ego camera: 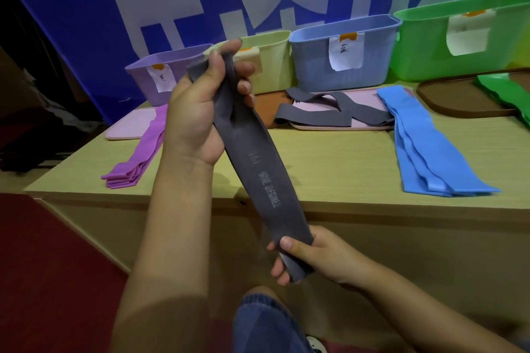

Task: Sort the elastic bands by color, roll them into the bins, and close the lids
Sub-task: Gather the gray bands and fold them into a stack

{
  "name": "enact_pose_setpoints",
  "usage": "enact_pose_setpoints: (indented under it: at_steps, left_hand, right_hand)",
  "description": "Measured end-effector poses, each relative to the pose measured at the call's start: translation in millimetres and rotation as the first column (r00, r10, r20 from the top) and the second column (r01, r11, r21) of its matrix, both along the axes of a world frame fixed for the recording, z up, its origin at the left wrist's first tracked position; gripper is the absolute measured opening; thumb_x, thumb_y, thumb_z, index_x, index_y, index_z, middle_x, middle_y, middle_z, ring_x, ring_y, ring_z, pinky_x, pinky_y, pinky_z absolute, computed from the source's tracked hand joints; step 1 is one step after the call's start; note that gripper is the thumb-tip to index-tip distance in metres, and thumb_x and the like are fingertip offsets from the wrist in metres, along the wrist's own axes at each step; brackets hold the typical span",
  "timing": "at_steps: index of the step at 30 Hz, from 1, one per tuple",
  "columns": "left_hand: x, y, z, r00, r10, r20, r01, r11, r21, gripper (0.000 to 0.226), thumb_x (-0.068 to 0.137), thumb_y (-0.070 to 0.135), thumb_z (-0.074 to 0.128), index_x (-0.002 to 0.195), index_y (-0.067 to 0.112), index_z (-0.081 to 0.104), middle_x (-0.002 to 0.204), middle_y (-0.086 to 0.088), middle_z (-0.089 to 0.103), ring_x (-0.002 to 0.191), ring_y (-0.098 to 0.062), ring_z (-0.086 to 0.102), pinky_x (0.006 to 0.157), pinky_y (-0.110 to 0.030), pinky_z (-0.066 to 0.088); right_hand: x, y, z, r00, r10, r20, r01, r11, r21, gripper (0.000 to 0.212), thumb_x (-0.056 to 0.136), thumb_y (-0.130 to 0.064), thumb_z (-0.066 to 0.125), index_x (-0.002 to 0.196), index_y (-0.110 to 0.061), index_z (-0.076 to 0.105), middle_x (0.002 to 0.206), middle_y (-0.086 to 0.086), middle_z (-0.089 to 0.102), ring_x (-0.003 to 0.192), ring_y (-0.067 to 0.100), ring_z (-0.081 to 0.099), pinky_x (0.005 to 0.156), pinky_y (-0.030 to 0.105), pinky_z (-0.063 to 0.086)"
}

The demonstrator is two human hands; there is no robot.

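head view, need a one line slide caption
Both hands, left hand and right hand, hold a grey band stretched above the table before the bins.

table [329, 163] light wood, centre | banner [71, 8] blue with white characters, top | floor [43, 266] red, lower left | jeans knee [263, 324] bottom centre
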State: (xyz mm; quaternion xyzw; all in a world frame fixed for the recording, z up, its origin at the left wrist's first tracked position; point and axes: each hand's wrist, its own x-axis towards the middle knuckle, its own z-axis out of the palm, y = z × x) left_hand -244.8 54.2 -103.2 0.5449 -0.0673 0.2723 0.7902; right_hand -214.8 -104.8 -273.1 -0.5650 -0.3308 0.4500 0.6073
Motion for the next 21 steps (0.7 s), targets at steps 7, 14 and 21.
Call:
enact_pose_setpoints:
  at_steps: [7, 14, 21]
  left_hand:
    - [-1, -4, -23, 0.998, 0.058, -0.032, -0.058, 0.998, -0.002, 0.026, 0.101, 0.020, 0.037, 0.115, 0.008, 0.055, 0.073, 0.001, 0.064, 0.061, -0.007, 0.056, 0.060, -0.021, 0.049]
    - [7, -11, -62, 0.992, 0.033, -0.118, -0.045, 0.994, -0.101, 0.027, 0.099, 0.018, 0.039, 0.116, 0.005, 0.055, 0.067, -0.002, 0.063, 0.055, -0.009, 0.054, 0.055, -0.023, 0.049]
    - [19, -19, -81, 0.986, 0.003, -0.169, -0.035, 0.982, -0.188, 0.025, 0.099, 0.017, 0.040, 0.114, 0.005, 0.056, 0.066, -0.003, 0.063, 0.054, -0.010, 0.054, 0.053, -0.023, 0.049]
  right_hand:
    - [2, -20, 16, 0.896, 0.021, 0.443, 0.080, 0.975, -0.207, 0.046, 0.081, -0.049, 0.057, 0.096, -0.006, 0.065, 0.083, 0.002, 0.065, 0.080, 0.004, 0.058, 0.075, 0.027, 0.047]
    - [10, -58, 95, 0.770, -0.095, 0.631, 0.248, 0.956, -0.159, 0.049, 0.064, -0.060, 0.055, 0.112, -0.050, 0.055, 0.104, -0.033, 0.063, 0.100, -0.017, 0.055, 0.090, 0.010, 0.045]
    - [106, 1, 151, 0.230, -0.113, 0.967, 0.556, 0.831, -0.035, 0.040, 0.085, -0.038, 0.065, 0.121, -0.021, 0.061, 0.115, -0.005, 0.065, 0.103, 0.010, 0.059, 0.077, 0.019, 0.039]
